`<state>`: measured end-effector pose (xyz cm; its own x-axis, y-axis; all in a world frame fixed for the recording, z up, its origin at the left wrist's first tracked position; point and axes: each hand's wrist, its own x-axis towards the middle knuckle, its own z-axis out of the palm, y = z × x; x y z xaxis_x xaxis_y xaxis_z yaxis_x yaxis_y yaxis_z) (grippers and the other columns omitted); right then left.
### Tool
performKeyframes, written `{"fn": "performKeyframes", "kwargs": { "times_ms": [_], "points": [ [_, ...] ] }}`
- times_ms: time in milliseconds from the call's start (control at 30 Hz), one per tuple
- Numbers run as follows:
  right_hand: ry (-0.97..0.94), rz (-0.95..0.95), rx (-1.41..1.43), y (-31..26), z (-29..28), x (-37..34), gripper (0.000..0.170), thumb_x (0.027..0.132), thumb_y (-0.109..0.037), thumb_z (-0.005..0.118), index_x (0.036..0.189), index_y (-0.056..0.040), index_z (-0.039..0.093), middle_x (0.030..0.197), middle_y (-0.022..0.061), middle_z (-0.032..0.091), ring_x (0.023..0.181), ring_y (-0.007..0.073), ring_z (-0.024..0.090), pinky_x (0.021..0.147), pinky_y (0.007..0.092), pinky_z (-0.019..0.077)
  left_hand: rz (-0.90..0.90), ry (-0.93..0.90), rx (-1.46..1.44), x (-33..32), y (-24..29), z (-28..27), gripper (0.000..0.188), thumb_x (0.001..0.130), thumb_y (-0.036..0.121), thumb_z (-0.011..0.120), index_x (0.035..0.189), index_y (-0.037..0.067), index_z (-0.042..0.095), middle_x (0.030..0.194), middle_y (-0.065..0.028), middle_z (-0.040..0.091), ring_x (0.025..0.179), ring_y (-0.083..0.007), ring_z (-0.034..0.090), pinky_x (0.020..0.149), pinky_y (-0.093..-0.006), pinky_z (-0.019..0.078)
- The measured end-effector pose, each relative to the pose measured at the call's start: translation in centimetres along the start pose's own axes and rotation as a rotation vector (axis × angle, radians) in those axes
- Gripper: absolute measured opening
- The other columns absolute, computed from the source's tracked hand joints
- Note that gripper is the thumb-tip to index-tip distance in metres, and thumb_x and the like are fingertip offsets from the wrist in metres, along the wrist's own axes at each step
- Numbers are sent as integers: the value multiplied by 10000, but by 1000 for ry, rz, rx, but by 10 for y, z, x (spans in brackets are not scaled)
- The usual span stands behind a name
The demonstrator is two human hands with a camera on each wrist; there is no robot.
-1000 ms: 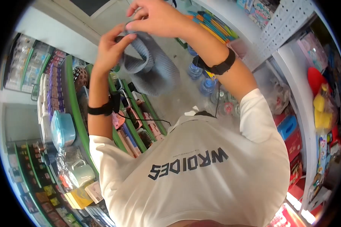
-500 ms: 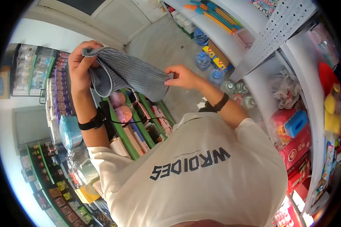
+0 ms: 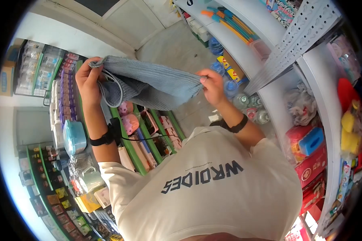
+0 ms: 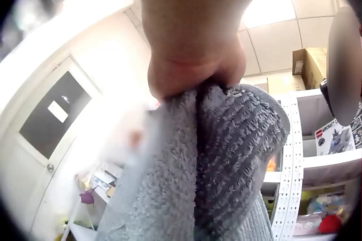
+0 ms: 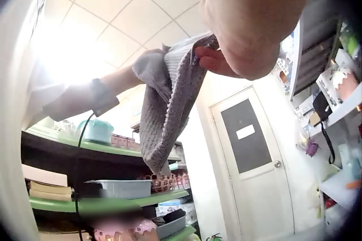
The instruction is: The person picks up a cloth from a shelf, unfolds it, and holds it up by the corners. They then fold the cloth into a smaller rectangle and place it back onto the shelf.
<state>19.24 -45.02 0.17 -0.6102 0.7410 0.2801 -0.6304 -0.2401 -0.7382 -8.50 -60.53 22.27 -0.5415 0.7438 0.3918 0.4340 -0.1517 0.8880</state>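
Note:
A grey ribbed cloth (image 3: 153, 82) with a light-edged loop at its left end is stretched between both hands in the head view. The left hand (image 3: 88, 82) pinches its upper left corner, the right hand (image 3: 214, 86) its right end. In the left wrist view the cloth (image 4: 226, 150) hangs in folds below the left hand (image 4: 195, 74). From the right wrist, the cloth (image 5: 169, 94) droops to a point, its upper edge held by the fingers of the right hand (image 5: 243, 54).
Green-edged shelves (image 3: 138, 154) of goods stand below and left of the cloth, with a blue container (image 3: 74, 136) on them. White shelving (image 3: 321, 92) curves along the right. Water bottles (image 3: 231, 87) stand on the floor beyond the right hand.
The hands were close together at the cloth's opening, then the right hand took the cloth's other end. Since then it has moved right, drawing the cloth wider.

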Motion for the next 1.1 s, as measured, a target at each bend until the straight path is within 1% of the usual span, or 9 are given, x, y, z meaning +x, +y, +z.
{"fn": "performKeyframes", "kwargs": {
  "times_ms": [133, 233, 300, 400, 733, 833, 933, 1000, 1100],
  "points": [
    [126, 7, 202, 10, -31, -5, 147, 924, -26, 519, 989, 50, 626, 863, 122, 673, 654, 182, 645, 578, 314, 540, 38, 130, -45, 0, -6, 2, 164, 935, 96, 644, 1056, 4, 705, 801, 23, 629, 619, -38, 519, 529, -186, 390],
    [142, 197, 131, 25, -69, -10, 122, 915, -23, 524, 950, 29, 629, 863, 121, 678, 638, 180, 635, 570, 300, 526, 81, 195, -35, 8, 12, 7, 161, 940, 100, 635, 1056, 11, 703, 829, 22, 644, 641, -41, 541, 538, -181, 420],
    [122, 433, 75, 29, -80, -19, 94, 913, -44, 554, 941, 5, 630, 876, 112, 684, 633, 156, 626, 566, 286, 513, 84, 202, -9, 12, 28, 7, 149, 941, 75, 623, 1052, 15, 702, 861, 16, 656, 661, -40, 558, 542, -174, 417],
    [176, 465, -35, 32, -78, -18, 117, 914, -66, 587, 994, -5, 647, 890, 89, 687, 633, 136, 622, 575, 286, 507, 79, 177, 152, 18, 46, 1, 142, 944, 61, 617, 1047, 12, 702, 856, 8, 657, 652, -43, 554, 541, -170, 406],
    [-75, 491, -265, 32, -42, 7, 252, 913, -134, 702, 1131, -12, 668, 936, 40, 703, 742, 80, 629, 633, 235, 485, 90, 56, 295, 17, 62, -39, 187, 892, 51, 607, 1048, 20, 704, 819, 23, 618, 624, -35, 471, 551, -192, 339],
    [-192, 471, -297, 37, -31, 21, 282, 934, -114, 691, 1198, -18, 659, 1034, 51, 718, 885, 103, 662, 747, 241, 522, 84, 18, 261, 2, 58, -45, 178, 877, 62, 617, 1030, 22, 697, 836, 22, 622, 625, -33, 463, 558, -191, 333],
    [-256, 346, -229, 35, -7, 31, 310, 933, -115, 702, 1225, -20, 658, 1093, 63, 720, 991, 128, 662, 840, 257, 527, 80, 11, 244, -8, 50, -39, 182, 855, 95, 637, 1010, 12, 684, 912, -9, 644, 641, -39, 465, 572, -193, 335],
    [-312, 156, -329, 25, 12, 36, 335, 917, -105, 721, 1232, -9, 659, 1147, 76, 714, 1031, 155, 658, 888, 287, 527, 179, -143, 164, -12, 45, -40, 185, 862, 126, 650, 994, -1, 674, 968, -54, 656, 647, -51, 466, 584, -196, 334],
    [-429, 202, -224, 26, 33, 29, 352, 901, -97, 741, 1228, 3, 661, 1151, 80, 709, 1049, 158, 649, 888, 297, 527, 180, -216, 176, -19, 47, -36, 203, 871, 153, 661, 984, -16, 666, 990, -87, 660, 656, -58, 462, 593, -200, 330]
  ]
}}
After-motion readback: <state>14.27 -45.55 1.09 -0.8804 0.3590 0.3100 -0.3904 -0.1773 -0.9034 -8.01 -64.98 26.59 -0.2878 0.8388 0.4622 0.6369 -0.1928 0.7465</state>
